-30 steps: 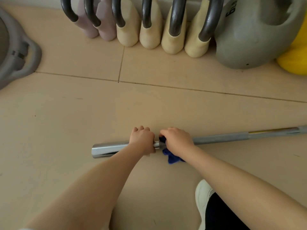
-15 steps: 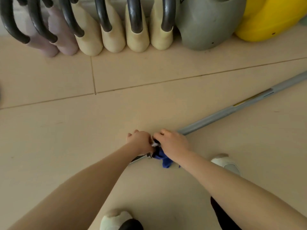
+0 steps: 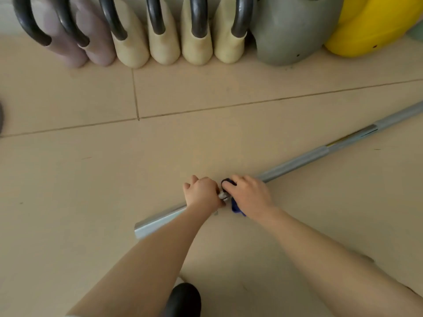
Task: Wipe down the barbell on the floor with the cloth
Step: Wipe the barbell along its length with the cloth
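Barbell [image 3: 295,164]: grey metal bar lying on the tan tiled floor [image 3: 91,179], running diagonally; its thick sleeve end [image 3: 160,219] points toward the person, and the shaft runs away to the far right, out of view.

Left hand [image 3: 202,193]: fingers curled round the barbell where the sleeve meets the shaft, gripping it.

Right hand [image 3: 248,194]: just beside the left hand on the barbell's shaft side, fingers curled over a blue cloth [image 3: 237,208] and holding it against the bar. Most of the cloth is hidden under the hand; a blue fold hangs out on the near side of the barbell.

Kettlebells: a row beyond the barbell, well apart from it; two mauve [image 3: 96,49], four cream [image 3: 196,49], one large grey [image 3: 288,35], one yellow [image 3: 375,26].

Dark rounded shape [image 3: 183,300]: on the near side of the barbell, between the forearms; cannot tell what it is.
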Tool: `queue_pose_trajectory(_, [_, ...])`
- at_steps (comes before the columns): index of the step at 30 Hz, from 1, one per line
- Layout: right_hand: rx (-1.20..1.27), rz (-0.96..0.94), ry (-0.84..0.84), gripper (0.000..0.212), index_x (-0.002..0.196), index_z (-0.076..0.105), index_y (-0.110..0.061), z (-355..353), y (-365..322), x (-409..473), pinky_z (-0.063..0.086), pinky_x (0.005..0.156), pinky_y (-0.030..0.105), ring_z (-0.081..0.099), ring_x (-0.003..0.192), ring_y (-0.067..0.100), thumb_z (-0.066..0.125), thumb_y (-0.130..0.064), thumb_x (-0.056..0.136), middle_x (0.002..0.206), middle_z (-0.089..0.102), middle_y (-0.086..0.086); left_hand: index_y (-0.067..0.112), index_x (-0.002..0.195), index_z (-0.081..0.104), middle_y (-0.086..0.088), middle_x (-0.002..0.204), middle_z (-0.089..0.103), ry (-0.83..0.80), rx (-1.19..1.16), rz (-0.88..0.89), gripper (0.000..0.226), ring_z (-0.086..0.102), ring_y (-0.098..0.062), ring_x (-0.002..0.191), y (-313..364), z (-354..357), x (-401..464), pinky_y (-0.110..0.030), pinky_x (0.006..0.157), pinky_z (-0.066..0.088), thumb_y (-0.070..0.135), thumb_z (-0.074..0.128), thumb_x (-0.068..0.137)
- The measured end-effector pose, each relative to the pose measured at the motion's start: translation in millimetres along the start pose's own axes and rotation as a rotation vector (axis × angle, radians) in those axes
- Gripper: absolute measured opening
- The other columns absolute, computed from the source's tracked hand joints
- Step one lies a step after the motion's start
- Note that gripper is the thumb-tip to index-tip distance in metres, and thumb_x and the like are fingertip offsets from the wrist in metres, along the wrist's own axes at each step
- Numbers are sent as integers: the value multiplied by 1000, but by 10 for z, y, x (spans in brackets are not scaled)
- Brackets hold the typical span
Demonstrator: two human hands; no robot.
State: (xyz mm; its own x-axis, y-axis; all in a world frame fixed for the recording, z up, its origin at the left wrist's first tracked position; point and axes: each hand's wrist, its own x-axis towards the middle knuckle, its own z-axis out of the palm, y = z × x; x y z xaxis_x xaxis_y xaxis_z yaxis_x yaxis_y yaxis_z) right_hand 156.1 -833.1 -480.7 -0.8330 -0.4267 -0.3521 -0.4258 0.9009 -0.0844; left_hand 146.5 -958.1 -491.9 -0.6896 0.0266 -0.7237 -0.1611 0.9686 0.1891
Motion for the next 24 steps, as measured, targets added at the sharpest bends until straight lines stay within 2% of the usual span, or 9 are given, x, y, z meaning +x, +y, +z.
queue_pose_trajectory(2, [-69, 84, -32, 40, 72, 61, -17, -165, 189, 61, 32, 37, 22, 55, 47, 25, 85, -17, 40, 64, 56, 5, 24, 91, 69, 3, 96, 59, 6, -1, -12, 20, 40, -23, 109, 11, 16, -12, -30, 78, 27, 39, 66, 77])
queue_pose_trajectory(4, [-50, 164, -58, 28, 94, 58, -14, -216, 304, 123, 38, 51, 31, 62, 74, 30, 72, -15, 70, 88, 59, 11, 24, 93, 70, 3, 95, 58, 21, 2, -23, 21, 40, -23, 109, 33, 24, -12, -30, 78, 26, 37, 67, 77])
queue_pose_trajectory(5, [1, 214, -124, 25, 105, 54, -13, -203, 302, 154, 41, 60, 33, 61, 88, 32, 61, -14, 81, 100, 58, 12, 24, 95, 69, 3, 99, 59, 33, 10, -23, 23, 40, -23, 110, 40, 23, -27, -30, 79, 26, 36, 67, 77])
queue_pose_trajectory(7, [117, 250, -176, 20, 110, 50, -13, -207, 140, 173, 46, 70, 36, 60, 98, 33, 47, -11, 90, 108, 57, 14, 24, 102, 67, 2, 107, 58, 69, 49, 11, 26, 39, -23, 113, 47, 44, -50, -30, 84, 28, 34, 65, 79])
queue_pose_trajectory(11, [233, 59, -182, 21, 112, 49, -13, -107, -210, 88, 46, 71, 38, 61, 98, 33, 37, -12, 95, 109, 59, 12, 17, 113, 58, 0, 113, 55, 170, 206, 86, 29, 39, -24, 114, 67, 210, -136, -32, 91, 31, 20, 54, 85])
queue_pose_trajectory(14, [123, -41, -203, 21, 109, 52, -14, -132, 174, 56, 42, 69, 37, 57, 99, 32, 43, -12, 91, 108, 57, 11, 19, 113, 59, 0, 113, 53, 201, 254, 99, 28, 40, -25, 114, 103, 302, -192, -33, 92, 31, 30, 54, 88])
queue_pose_trajectory(18, [8, 63, -150, 22, 109, 54, -15, -150, 758, 20, 46, 73, 37, 58, 98, 32, 44, -11, 89, 107, 58, 11, 18, 109, 61, -1, 112, 53, 217, 318, 104, 23, 40, -26, 113, 120, 350, -217, -33, 92, 30, 25, 53, 89])
queue_pose_trajectory(21, [96, 67, -143, 21, 109, 51, -12, -142, 559, -17, 47, 73, 37, 60, 96, 33, 47, -9, 89, 107, 60, 13, 21, 110, 61, 1, 113, 54, 212, 304, 47, 23, 40, -25, 116, 169, 353, -237, -32, 94, 29, 26, 55, 88])
queue_pose_trajectory(24, [165, -143, -172, 22, 111, 50, -10, -103, 190, -78, 46, 71, 38, 59, 98, 35, 41, -6, 91, 109, 59, 15, 19, 109, 63, 0, 111, 56, 246, 285, -18, 22, 41, -25, 116, 233, 372, -254, -33, 94, 29, 23, 54, 89])
